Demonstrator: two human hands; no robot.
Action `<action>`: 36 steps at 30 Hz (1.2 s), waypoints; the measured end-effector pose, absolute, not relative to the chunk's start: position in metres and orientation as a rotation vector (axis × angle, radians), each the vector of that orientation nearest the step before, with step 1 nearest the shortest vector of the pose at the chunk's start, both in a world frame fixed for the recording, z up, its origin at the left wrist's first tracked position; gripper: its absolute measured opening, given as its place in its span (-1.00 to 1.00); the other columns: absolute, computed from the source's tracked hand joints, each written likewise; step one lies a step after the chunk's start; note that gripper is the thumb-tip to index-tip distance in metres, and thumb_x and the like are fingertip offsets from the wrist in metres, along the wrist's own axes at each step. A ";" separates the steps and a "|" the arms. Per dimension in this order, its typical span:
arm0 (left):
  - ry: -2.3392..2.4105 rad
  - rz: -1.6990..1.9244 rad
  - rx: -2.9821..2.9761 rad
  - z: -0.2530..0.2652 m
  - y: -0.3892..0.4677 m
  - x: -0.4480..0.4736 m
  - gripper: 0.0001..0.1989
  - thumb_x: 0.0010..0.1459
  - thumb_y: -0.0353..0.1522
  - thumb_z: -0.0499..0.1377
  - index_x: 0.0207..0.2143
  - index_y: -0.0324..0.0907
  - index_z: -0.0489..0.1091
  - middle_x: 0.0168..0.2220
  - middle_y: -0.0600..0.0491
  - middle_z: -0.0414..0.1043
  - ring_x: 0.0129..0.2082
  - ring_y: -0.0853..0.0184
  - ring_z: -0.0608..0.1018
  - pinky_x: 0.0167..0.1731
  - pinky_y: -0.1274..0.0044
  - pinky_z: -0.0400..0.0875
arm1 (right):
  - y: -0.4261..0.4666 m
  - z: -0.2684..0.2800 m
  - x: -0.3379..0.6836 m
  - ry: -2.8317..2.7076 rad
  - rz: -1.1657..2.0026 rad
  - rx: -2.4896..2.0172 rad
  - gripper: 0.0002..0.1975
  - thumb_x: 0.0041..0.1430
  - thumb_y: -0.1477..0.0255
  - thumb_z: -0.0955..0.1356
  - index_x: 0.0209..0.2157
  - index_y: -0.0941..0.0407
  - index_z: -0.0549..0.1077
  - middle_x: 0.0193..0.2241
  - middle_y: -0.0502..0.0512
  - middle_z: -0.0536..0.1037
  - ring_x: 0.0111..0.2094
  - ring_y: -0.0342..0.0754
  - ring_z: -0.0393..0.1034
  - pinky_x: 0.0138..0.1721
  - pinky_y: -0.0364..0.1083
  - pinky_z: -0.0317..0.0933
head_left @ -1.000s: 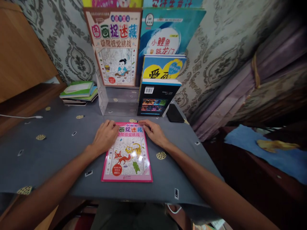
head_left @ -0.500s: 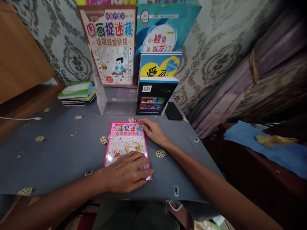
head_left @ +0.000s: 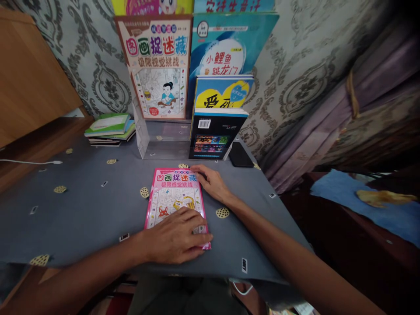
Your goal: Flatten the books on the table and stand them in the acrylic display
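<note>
A pink-bordered picture book [head_left: 175,197] lies closed on the grey patterned tablecloth [head_left: 85,205], its cover facing up. Across the book's lower part rests my left hand [head_left: 180,236], palm down, with fingers stretched out toward the right edge. My right hand [head_left: 213,181] lies at the book's upper right corner, fingertips touching that edge, its fingers extended. Part of the lower cover is hidden under the left hand.
Behind the book stands a clear acrylic rack [head_left: 167,148] holding a brown-bordered book [head_left: 160,96], a black book [head_left: 213,135] and several others. A black phone [head_left: 241,154] lies right of it. Stacked booklets [head_left: 110,124] and a white cable [head_left: 36,162] are at left.
The whole view has shifted slightly, so everything appears a little further right and lower. Both hands keep their places on the book, which stays put on the table.
</note>
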State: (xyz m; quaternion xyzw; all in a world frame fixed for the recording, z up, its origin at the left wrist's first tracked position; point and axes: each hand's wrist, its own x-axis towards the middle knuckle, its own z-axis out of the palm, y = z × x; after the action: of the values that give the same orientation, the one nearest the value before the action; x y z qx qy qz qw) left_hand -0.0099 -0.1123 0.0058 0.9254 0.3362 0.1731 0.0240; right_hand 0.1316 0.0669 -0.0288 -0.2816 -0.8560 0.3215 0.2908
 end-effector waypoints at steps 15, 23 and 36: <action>1.381 0.665 2.710 -0.007 -0.092 -0.037 -0.76 0.36 -0.37 0.05 0.02 -0.15 0.39 -0.08 -0.06 0.48 -0.04 0.22 0.47 0.01 0.36 0.39 | 0.041 -0.022 0.130 -2.561 0.462 -0.780 -0.63 0.33 0.54 0.23 0.12 0.09 0.41 0.13 0.25 0.51 0.21 0.10 0.35 0.25 0.24 0.09; 2.544 0.394 2.208 -0.017 -0.077 -0.087 -0.66 0.36 -0.31 -0.01 0.06 -0.20 0.43 0.12 -0.25 0.43 0.12 -0.01 0.46 0.07 0.15 0.36 | -0.008 -0.012 0.145 -2.618 0.367 -0.943 -0.64 0.35 0.44 0.25 0.13 0.11 0.43 0.23 0.31 0.41 0.30 0.23 0.22 0.28 0.32 0.05; 1.691 1.532 1.337 -0.039 -0.056 -0.106 -0.55 0.06 -0.18 0.26 -0.02 -0.19 0.42 0.05 -0.19 0.51 0.05 0.05 0.55 0.03 0.32 0.44 | -0.013 -0.035 0.147 -2.514 0.339 -0.850 -0.59 0.33 0.38 0.27 0.17 0.13 0.42 0.23 0.30 0.41 0.29 0.20 0.23 0.29 0.21 0.15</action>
State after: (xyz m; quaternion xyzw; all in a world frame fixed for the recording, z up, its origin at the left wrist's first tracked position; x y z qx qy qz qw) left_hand -0.1063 -0.0559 -0.0388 0.4902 0.6197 0.5614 0.2460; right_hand 0.1473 -0.0134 -0.0345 -0.3093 -0.9142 0.1234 0.2310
